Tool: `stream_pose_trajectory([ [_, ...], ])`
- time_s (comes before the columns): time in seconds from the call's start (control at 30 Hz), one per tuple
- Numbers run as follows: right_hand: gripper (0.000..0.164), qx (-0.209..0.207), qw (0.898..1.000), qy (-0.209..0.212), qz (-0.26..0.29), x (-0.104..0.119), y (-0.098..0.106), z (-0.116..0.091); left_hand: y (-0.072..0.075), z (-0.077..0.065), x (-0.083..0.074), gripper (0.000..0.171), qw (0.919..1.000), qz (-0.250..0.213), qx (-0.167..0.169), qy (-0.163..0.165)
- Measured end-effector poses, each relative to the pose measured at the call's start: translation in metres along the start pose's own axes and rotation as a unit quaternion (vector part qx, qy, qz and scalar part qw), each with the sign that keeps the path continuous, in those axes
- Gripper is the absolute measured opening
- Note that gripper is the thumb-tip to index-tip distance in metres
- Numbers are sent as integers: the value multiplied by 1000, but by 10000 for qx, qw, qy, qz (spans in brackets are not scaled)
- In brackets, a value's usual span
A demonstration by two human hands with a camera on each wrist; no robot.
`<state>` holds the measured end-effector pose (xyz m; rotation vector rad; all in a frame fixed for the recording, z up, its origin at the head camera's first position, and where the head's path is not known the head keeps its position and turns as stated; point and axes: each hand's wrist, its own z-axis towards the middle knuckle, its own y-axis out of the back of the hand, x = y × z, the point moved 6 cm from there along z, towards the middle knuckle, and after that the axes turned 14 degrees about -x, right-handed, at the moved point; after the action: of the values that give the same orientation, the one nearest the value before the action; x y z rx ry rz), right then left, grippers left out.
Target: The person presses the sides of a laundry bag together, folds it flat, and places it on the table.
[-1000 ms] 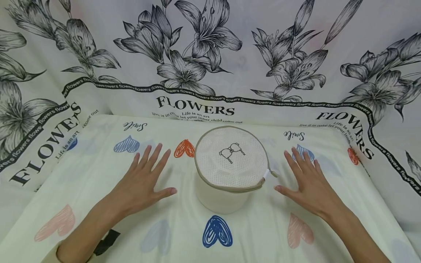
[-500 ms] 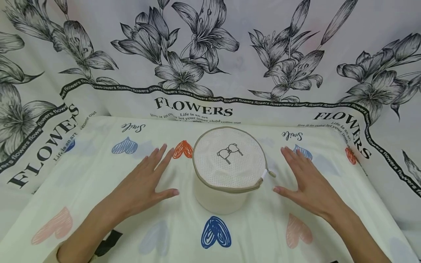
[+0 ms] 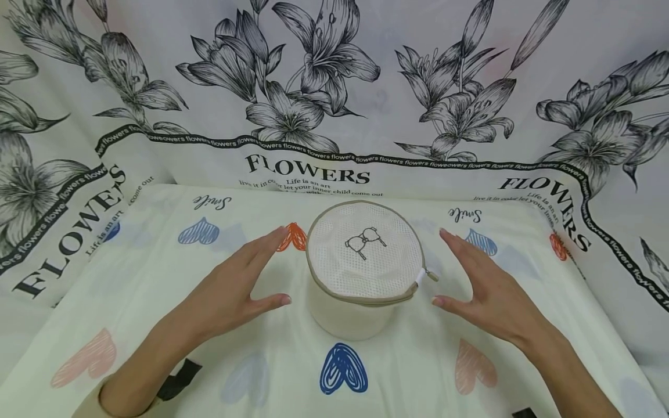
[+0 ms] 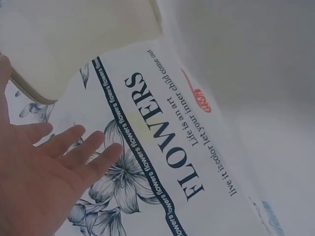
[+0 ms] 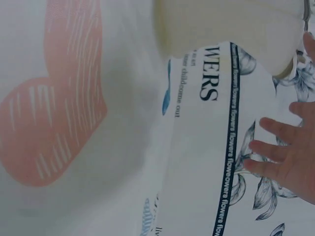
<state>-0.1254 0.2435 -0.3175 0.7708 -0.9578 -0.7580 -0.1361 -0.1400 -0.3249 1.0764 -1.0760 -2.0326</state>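
Observation:
A round, cream zippered mesh bag [image 3: 366,261] stands upright on the cloth, its white mesh top printed with a pair of glasses. Its zipper pull [image 3: 431,274] hangs at the right of the rim. To its left my left hand [image 3: 237,290] is held apart from it, fingers straight and thumb spread toward the bag. On the other side my right hand [image 3: 488,290] mirrors this, also not touching it. The left wrist view shows the bag's side [image 4: 74,44] beyond the spread left hand [image 4: 44,172]; the right wrist view shows the right hand [image 5: 285,152] below the bag [image 5: 231,24].
A white cloth with printed hearts [image 3: 292,371] covers the tabletop. Behind it hangs a curtain [image 3: 387,116] with black lilies and FLOWERS lettering. Small black pieces show beside the left wrist [image 3: 179,379] and near the right forearm [image 3: 524,413].
Both hands have turned and moved slightly inward toward the bag, and their spread fingers have drawn together. The bag has not moved on the cloth; the view has shifted slightly.

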Motion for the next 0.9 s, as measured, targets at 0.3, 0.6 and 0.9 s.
stream_pose_trajectory([
  [0.3, 107, -100, 9975, 436, 549, 12, 0, 6, -1, 4, -9, 100, 9984, -537, -110, -114],
  [0.6, 99, -125, 9868, 911, 1330, 26, -3, 15, -2, 11, -19, 99, 9960, -845, -158, -225],
  [0.9, 70, -173, 9813, 448, 1866, 35, -5, 22, -2, 18, -28, 92, 9933, -1000, -312, -485],
])
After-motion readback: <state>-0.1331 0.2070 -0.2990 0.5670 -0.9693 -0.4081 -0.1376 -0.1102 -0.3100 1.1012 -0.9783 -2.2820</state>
